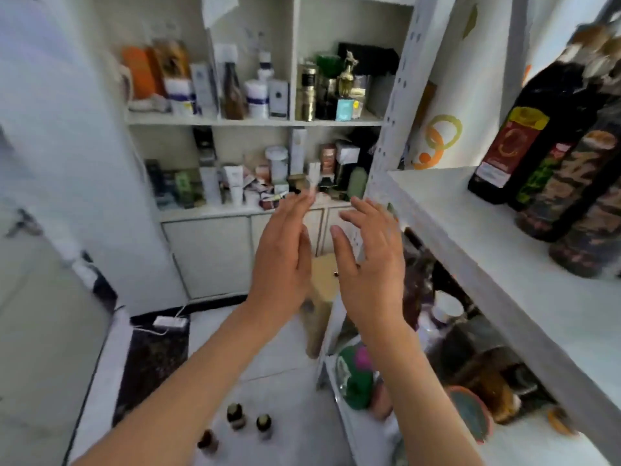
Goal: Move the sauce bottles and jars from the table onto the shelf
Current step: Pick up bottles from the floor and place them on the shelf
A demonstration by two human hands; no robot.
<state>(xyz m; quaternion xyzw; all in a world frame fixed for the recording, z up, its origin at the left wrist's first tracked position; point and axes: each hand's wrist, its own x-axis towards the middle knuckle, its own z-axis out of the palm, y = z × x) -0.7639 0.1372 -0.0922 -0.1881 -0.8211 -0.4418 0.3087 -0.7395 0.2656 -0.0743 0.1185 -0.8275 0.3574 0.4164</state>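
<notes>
Both my hands are raised in mid-air in front of me, palms facing each other, fingers straight and holding nothing. My left hand [285, 250] is just left of my right hand [369, 260]. To the right, several tall dark sauce bottles [524, 129] stand on the white metal shelf [470, 237]. Far below, three small dark bottles [238, 417] stand on the white table [295, 425] between my forearms. The frame is blurred by motion.
A white wall cabinet [255, 121] ahead holds boxes, tubes and bottles. The rack's lower tier [470, 381] carries jars, lids and a green object. A tan stool [322, 297] stands behind my hands. A dark counter strip [154, 358] lies at left.
</notes>
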